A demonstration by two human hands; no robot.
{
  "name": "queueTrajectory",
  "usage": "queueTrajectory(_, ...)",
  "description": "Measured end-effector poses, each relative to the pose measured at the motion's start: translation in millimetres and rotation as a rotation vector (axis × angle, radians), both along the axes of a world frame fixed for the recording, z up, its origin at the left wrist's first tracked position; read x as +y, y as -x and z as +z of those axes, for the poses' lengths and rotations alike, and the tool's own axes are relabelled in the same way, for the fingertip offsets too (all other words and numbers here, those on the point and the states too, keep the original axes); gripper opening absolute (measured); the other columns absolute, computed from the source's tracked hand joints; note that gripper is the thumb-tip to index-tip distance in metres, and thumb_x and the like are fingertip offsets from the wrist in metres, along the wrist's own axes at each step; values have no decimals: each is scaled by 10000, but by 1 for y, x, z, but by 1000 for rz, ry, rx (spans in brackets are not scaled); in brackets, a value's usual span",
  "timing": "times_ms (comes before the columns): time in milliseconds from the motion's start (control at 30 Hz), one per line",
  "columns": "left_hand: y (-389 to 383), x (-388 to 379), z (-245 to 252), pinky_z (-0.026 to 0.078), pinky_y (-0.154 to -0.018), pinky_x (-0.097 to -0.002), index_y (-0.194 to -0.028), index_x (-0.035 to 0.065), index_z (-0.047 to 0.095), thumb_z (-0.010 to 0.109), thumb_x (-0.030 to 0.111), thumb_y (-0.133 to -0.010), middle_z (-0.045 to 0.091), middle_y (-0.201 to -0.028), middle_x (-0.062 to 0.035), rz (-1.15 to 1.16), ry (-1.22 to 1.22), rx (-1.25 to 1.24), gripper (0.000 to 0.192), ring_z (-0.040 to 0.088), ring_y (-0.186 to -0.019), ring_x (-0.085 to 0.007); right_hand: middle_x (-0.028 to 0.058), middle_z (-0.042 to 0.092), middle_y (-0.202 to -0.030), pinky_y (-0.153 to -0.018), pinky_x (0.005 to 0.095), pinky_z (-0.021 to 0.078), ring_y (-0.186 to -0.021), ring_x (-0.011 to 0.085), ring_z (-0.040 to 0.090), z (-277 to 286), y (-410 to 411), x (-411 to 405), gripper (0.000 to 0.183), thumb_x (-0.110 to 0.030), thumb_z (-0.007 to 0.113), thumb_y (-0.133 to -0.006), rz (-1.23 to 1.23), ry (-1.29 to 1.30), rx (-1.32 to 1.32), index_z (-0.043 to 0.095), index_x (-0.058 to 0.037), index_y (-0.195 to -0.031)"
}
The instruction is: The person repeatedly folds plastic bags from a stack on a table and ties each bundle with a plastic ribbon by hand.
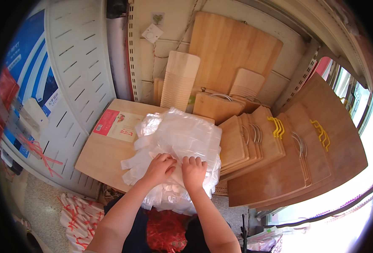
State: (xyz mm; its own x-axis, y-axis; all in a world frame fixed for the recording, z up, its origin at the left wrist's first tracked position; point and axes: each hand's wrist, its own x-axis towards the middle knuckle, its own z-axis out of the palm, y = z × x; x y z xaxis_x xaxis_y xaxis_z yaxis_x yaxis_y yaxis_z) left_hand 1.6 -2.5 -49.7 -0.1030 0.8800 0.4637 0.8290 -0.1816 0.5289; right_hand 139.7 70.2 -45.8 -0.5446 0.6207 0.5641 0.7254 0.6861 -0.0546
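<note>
A loose pile of clear plastic bags lies over the front of a large wooden cutting board. Some of the film hangs past the board's edge towards my lap. My left hand has its fingers curled on the film near the middle of the pile. Just to its right, my right hand grips the same film with bent fingers, knuckles up. A small gap separates the two hands. The exact fold between the fingertips is hidden. A printed red and cream label shows on the board left of the bags.
Cutting boards with metal and yellow handles stand in rows at the right. A wooden washboard leans at the back. A slotted metal panel rises at the left. Tied white bundles and red plastic strands lie below.
</note>
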Motion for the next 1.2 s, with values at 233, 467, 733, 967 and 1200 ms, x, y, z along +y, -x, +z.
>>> queueTrajectory(233, 28, -2, -15, 482, -764, -324, -993, 17, 550, 684, 128, -757, 578, -958, -101, -47, 189, -654, 293, 586, -886, -185, 27, 516, -771, -658, 370, 378, -762, 217, 512, -2, -9, -47, 159, -112, 551, -723, 110, -26, -29, 571, -98, -881)
queueTrajectory(467, 37, 6, -6, 502, -662, -309, -1179, 80, 429, 636, 44, -762, 579, -855, -113, 316, 143, -1024, 467, 598, -749, -161, 63, 529, -908, -810, 416, 419, -892, 251, 511, -9, -16, -49, 295, -90, 541, -722, 226, 70, -7, 576, -62, -1014)
queueTrajectory(733, 35, -10, 1, 316, -1018, -456, -1190, 104, 539, 659, 42, -670, 509, -1207, -168, 129, -54, 253, 538, 448, -1169, -306, 90, 549, -1106, -900, 428, 427, -1038, 307, 512, -2, -38, -46, 410, -7, 573, -654, 274, 198, -48, 576, -71, -1059)
queueTrajectory(967, 17, -15, 10, 271, -1053, -471, -1151, 120, 568, 645, 177, -759, 543, -1197, -94, -134, 103, 207, 403, 458, -1175, -266, 87, 613, -906, -747, 382, 487, -838, 257, 606, 13, -49, -16, 225, -116, 592, -743, 367, 212, 75, 592, -68, -963)
queueTrajectory(1200, 11, -15, 35, 443, -802, -373, -951, 97, 592, 642, 208, -801, 625, -841, -72, -55, 140, 191, 194, 591, -828, -250, 107, 622, -753, -611, 295, 466, -646, 203, 595, 44, -70, 6, 176, -132, 672, -804, 233, 734, 628, 589, 1, -884)
